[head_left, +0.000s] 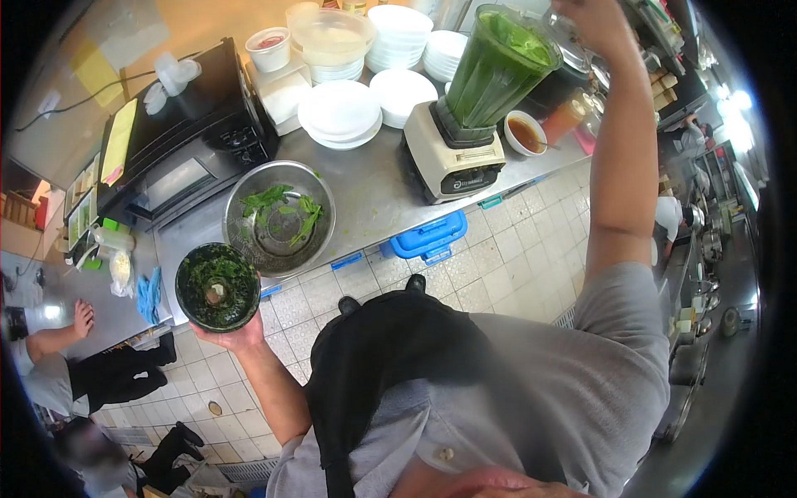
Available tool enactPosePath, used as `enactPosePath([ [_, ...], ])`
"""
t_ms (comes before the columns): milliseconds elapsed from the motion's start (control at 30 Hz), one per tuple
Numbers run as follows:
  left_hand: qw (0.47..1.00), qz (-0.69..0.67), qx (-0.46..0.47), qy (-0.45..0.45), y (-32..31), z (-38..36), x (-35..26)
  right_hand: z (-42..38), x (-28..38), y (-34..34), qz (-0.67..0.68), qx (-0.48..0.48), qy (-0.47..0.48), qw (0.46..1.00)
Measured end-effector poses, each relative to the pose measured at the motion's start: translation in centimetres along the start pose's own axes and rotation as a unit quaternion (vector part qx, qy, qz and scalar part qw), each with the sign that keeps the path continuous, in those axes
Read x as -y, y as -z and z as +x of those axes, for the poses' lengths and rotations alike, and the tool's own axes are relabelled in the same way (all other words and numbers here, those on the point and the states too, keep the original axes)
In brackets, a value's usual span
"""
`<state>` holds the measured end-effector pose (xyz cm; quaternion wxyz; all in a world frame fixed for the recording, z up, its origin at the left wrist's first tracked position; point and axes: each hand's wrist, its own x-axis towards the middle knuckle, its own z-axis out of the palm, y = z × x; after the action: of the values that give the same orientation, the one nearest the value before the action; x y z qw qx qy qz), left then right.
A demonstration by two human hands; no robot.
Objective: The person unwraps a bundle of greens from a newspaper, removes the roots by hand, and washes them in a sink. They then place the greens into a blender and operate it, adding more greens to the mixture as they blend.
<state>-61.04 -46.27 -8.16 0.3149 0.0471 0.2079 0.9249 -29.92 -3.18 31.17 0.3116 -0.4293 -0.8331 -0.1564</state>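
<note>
My left hand [242, 334] grips a dark round container [217, 309] from below, its inside coated with green leafy bits around a pale spot. Just beyond it on the counter is a steel bowl [325, 217] with loose green leaves [267, 202]. My right hand [594, 31] is raised at the top edge beside the rim of the blender jar [491, 93]. Its fingers look curled at a clear, shiny piece I cannot make out, partly cut off. Green liquid fills the jar, which stands uncovered on its beige base [452, 166].
Stacked white plates [340, 112] and bowls [398, 37] stand behind. A black oven [187, 133] is at left, a bowl of brown sauce [525, 134] right of the blender. A blue-lidded bin [427, 236] is below the counter [365, 187]. Other people [70, 365] are at left and far right.
</note>
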Motion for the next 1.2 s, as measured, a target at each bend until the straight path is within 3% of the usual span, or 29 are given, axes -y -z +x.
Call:
enactPosePath([
  [67,1.0,0.002,-0.005,-0.003,0.1,-0.1,0.0,-0.7,4.0,2.2,0.127,0.005,-0.147,0.981],
  [200,1.0,-0.025,0.016,0.007,0.7,0.2,0.1,-3.3,8.3,0.6,0.221,-0.008,-0.011,0.975],
  [300,1.0,-0.011,-0.024,0.002,1.3,0.2,0.3,-6.2,10.7,-5.0,0.349,0.144,0.033,0.925],
  [367,0.999,-0.002,-0.044,-0.011,2.3,0.2,0.2,-9.7,15.1,-9.5,0.431,0.239,0.1,0.864],
  [467,0.997,-0.001,-0.073,-0.027,2.5,-0.6,-0.3,-14.9,21.5,-17.9,0.433,0.333,0.202,0.813],
  [567,0.996,0.004,-0.078,-0.031,2.3,-1.6,-0.8,-18.9,27.0,-25.2,0.349,0.459,0.223,0.786],
  [733,0.995,0.005,-0.085,-0.046,3.7,-3.7,-1.9,-24.0,32.2,-35.9,0.245,0.426,0.29,0.822],
  [867,0.992,0.02,-0.113,-0.059,5.1,-5.4,-2.6,-25.5,33.9,-37.5,0.23,0.436,0.272,0.827],
  [967,0.991,0.003,-0.12,-0.053,6.3,-6.2,-2.7,-25.6,34.4,-38.0,0.165,0.5,0.309,0.792],
  [1067,0.992,-0.011,-0.114,-0.044,6.7,-5.9,-2.5,-25.3,35.6,-38.9,0.172,0.457,0.319,0.812],
  [1167,0.994,-0.013,-0.11,-0.024,6.1,-5.3,-2.1,-25.9,36.5,-38.4,0.275,0.382,0.348,0.811],
  [1200,0.994,-0.015,-0.109,-0.015,6.1,-5.1,-1.9,-26.2,36.8,-37.9,0.251,0.401,0.355,0.806],
])
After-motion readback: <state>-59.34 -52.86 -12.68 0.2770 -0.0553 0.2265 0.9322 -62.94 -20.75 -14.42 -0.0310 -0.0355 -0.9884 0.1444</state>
